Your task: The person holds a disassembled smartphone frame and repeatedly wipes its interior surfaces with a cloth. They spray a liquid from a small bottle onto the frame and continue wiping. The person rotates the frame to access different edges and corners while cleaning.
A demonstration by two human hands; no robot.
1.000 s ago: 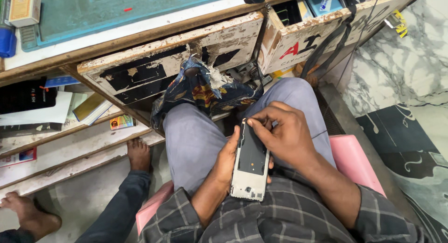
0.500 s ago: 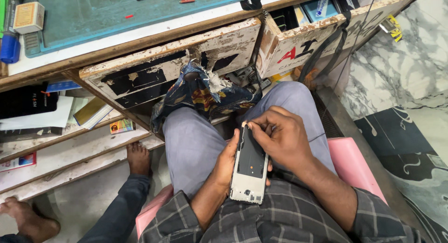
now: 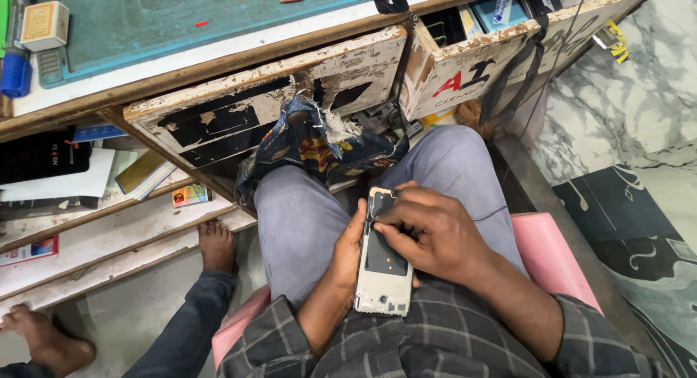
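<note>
Head view, lower centre of frame: opened phone [image 3: 383, 265] cradled over the lap in left hand [image 3: 348, 258], right hand [image 3: 428, 236] pinched at its upper edge. Best worked gently, phone braced, prying evenly. Desk [image 3: 218, 48] above.

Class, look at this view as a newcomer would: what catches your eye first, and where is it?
An opened phone with its back off lies in the person's lap, cradled by the left hand while the right hand picks at its upper end. Above the knees, battered wooden drawers with peeling paint hang open.
</note>
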